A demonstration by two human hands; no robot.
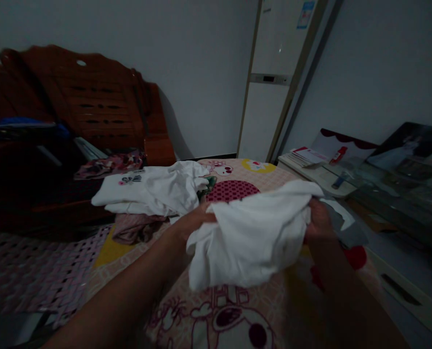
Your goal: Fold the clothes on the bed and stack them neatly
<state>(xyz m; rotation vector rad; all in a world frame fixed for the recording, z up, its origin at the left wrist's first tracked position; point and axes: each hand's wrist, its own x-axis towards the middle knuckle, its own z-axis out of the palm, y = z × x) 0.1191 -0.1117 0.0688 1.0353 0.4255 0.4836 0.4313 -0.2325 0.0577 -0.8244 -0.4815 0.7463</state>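
A crumpled white garment (254,237) is held up in front of me, its lower part hanging over a patterned cloth (234,334). My left hand (197,220) grips its left side, with the fingers partly hidden behind the fabric. On the right side, my right hand (318,220) is closed on the garment's edge. Beyond my left hand lies a pile of white clothes (158,189), the front one bearing a small dark and pink print. Under that pile, a dusty-pink cloth (134,228) sticks out.
A carved wooden chair (96,97) stands at the back left, with a floral cloth (109,165) on it. A tall white air conditioner (269,97) is against the wall. At right, a glass-topped cabinet (383,189) bears papers (306,156) and a framed picture (408,145).
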